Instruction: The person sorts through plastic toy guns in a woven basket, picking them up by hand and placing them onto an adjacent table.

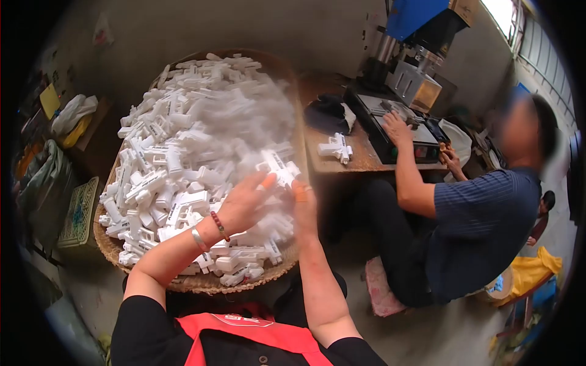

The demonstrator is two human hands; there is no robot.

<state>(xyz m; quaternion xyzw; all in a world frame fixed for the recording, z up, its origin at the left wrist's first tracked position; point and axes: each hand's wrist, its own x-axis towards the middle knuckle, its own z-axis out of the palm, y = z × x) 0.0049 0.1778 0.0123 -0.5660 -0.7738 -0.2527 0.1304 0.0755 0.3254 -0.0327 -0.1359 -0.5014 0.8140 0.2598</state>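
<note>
Both my hands are over the right part of a heap of white plastic toy pistols (183, 207). Between them is one white toy pistol (278, 166) with dark lettering on its side. My left hand (245, 201) has its fingertips closed on the pistol's left side. My right hand (304, 204) grips its right end with thumb and fingers. Orange coverings show on fingers of both hands. The heap fills a wide woven basket (102, 235). A hazy white blur hides the pistols just beyond my hands.
To the right, a co-worker (482, 232) sits on a stool (383, 287) with hands at a blue press machine (406, 73). Another white toy pistol (336, 148) and a dark cloth (328, 114) lie on the wooden bench (317, 165). A green crate (78, 210) stands left.
</note>
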